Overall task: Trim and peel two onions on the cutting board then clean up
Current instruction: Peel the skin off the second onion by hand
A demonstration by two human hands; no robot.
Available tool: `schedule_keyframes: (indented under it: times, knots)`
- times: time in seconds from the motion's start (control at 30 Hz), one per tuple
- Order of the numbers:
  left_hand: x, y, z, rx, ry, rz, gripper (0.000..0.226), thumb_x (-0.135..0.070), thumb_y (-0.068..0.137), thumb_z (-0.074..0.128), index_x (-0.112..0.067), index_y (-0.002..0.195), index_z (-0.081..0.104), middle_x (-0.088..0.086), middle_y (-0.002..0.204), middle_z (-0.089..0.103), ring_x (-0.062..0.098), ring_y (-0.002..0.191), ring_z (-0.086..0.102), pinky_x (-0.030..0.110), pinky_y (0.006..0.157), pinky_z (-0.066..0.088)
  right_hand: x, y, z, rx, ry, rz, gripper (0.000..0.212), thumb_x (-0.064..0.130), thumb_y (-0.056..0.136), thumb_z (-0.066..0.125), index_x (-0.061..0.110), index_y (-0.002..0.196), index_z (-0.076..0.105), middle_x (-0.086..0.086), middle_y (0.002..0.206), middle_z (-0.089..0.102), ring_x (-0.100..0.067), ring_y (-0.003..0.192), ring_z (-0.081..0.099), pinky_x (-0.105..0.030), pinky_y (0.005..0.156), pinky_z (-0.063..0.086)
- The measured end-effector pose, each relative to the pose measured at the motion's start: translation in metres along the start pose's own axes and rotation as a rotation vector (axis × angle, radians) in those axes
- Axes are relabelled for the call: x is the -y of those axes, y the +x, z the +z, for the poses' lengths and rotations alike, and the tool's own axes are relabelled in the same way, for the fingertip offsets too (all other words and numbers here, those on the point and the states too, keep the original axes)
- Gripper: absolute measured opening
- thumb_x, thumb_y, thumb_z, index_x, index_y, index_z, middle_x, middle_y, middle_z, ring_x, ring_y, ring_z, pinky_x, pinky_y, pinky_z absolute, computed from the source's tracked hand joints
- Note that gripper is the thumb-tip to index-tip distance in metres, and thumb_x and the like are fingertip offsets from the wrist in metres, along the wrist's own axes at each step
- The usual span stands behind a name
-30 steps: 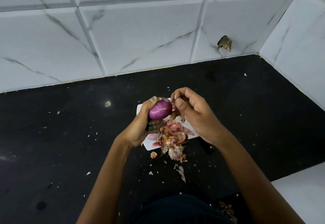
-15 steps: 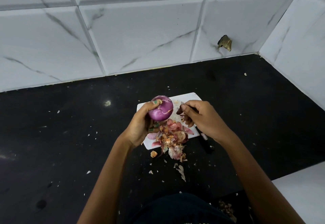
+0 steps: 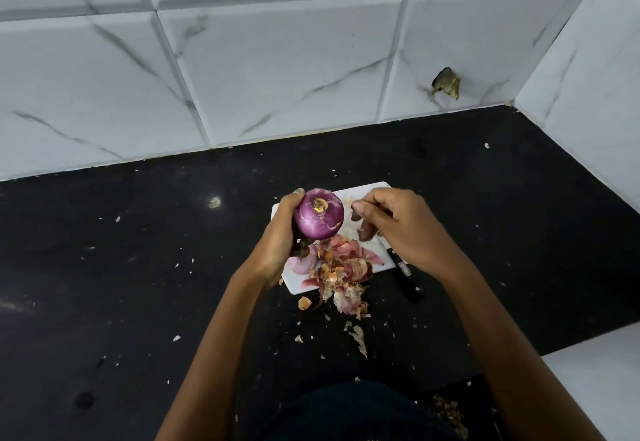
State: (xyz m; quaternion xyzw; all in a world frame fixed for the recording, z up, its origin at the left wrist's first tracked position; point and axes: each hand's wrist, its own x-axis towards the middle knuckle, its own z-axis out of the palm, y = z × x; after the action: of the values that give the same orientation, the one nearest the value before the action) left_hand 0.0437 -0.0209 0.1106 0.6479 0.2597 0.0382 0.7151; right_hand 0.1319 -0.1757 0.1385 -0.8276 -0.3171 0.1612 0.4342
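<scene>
My left hand (image 3: 277, 246) grips a purple onion (image 3: 318, 215) and holds it up over the white cutting board (image 3: 367, 191), its trimmed root end facing me. Just right of the onion, my right hand (image 3: 398, 229) hovers with loosely curled fingers pointing down; nothing shows in them. A pile of red and brown onion peels (image 3: 339, 267) covers the board's near half and spills onto the counter. A black-handled knife (image 3: 407, 281) lies at the board's right edge, its blade hidden under my right hand.
The board sits on a black counter (image 3: 138, 285) dotted with small peel scraps (image 3: 358, 336). White marble tile walls close the back and right sides, with a broken spot (image 3: 446, 82) in the back tile. A white surface (image 3: 595, 378) lies lower right.
My left hand turned the onion so its root end faces up. My right hand drew away from the onion to the right, uncovering the far end of the board.
</scene>
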Motion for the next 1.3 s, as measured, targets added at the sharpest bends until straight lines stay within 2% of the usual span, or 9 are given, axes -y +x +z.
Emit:
schedule_keyframes:
  times: [0.07,0.17,0.3,0.4,0.57,0.77,1.0,1.2,1.3]
  knots:
    - [0.002,0.001,0.001,-0.006,0.007,0.018,0.044,-0.047,0.102,0.023,-0.028,0.09,0.061,-0.009,0.071,0.069,0.007,0.072,0.056,0.026,0.071,0.042,0.001,-0.003,0.0,0.025,-0.055,-0.007,0.021,0.028,0.092,0.06,0.011,0.08,0.066,0.001,0.072,0.066,-0.009,0.069,0.064,-0.026,0.068,0.052]
    - [0.005,0.004,0.001,0.007,0.024,0.049,0.045,-0.046,0.103,0.021,-0.028,0.093,0.061,-0.011,0.073,0.072,0.004,0.076,0.064,0.021,0.069,0.045,0.001,-0.005,0.002,-0.068,-0.08,-0.031,0.017,0.022,0.083,0.07,0.009,0.073,0.065,-0.002,0.073,0.065,-0.013,0.069,0.064,-0.035,0.069,0.055]
    - [0.007,0.006,0.001,0.032,0.091,0.134,0.048,-0.041,0.105,0.017,-0.025,0.097,0.062,-0.012,0.078,0.075,-0.002,0.08,0.069,0.009,0.065,0.048,0.002,-0.006,0.001,-0.102,0.018,-0.05,0.016,0.011,0.083,0.067,0.015,0.084,0.052,-0.008,0.063,0.066,-0.022,0.055,0.064,-0.044,0.06,0.055]
    - [0.01,0.006,0.001,0.026,0.131,0.199,0.048,-0.039,0.105,0.019,-0.014,0.109,0.06,-0.001,0.096,0.072,-0.003,0.085,0.067,0.008,0.064,0.046,0.004,-0.006,0.002,-0.129,-0.064,-0.138,0.018,0.006,0.083,0.061,0.019,0.092,0.054,-0.002,0.061,0.058,-0.016,0.056,0.057,-0.036,0.06,0.052]
    - [0.006,0.003,0.006,0.044,0.175,0.355,0.04,-0.022,0.106,0.022,-0.002,0.117,0.054,0.003,0.098,0.059,-0.008,0.074,0.061,0.006,0.057,0.043,0.01,-0.002,0.013,-0.153,0.027,-0.191,0.014,0.018,0.084,0.069,0.017,0.097,0.065,0.005,0.098,0.061,-0.006,0.089,0.062,-0.021,0.072,0.054]
    - [0.008,0.006,0.005,0.026,0.218,0.485,0.039,-0.034,0.099,0.03,-0.008,0.115,0.054,-0.002,0.103,0.058,0.005,0.09,0.062,0.016,0.072,0.049,0.013,0.0,0.02,-0.226,0.149,-0.131,0.013,0.019,0.081,0.073,0.016,0.089,0.064,0.001,0.092,0.065,-0.006,0.083,0.066,-0.021,0.07,0.056]
    - [0.009,0.006,0.006,0.031,0.217,0.52,0.04,-0.033,0.099,0.029,-0.006,0.114,0.054,-0.001,0.103,0.059,0.01,0.093,0.062,0.02,0.076,0.05,0.013,0.001,0.014,-0.192,0.205,-0.104,0.009,0.011,0.079,0.072,0.009,0.087,0.067,0.001,0.089,0.065,-0.011,0.081,0.066,-0.03,0.066,0.059]
    - [0.008,0.003,0.008,0.048,0.143,0.469,0.04,-0.038,0.1,0.026,-0.009,0.112,0.052,0.005,0.104,0.058,0.006,0.092,0.064,0.015,0.071,0.05,0.008,-0.003,0.017,-0.278,0.194,-0.133,0.011,0.003,0.082,0.067,0.011,0.088,0.069,0.001,0.086,0.068,-0.008,0.079,0.066,-0.018,0.066,0.054]
    - [0.008,0.002,0.008,0.032,0.101,0.445,0.044,-0.043,0.101,0.025,-0.01,0.111,0.053,0.005,0.103,0.06,0.005,0.091,0.065,0.015,0.072,0.051,0.008,-0.004,0.017,-0.279,0.203,-0.196,0.009,0.008,0.085,0.068,0.009,0.094,0.071,0.0,0.09,0.069,-0.006,0.084,0.066,-0.015,0.068,0.053]
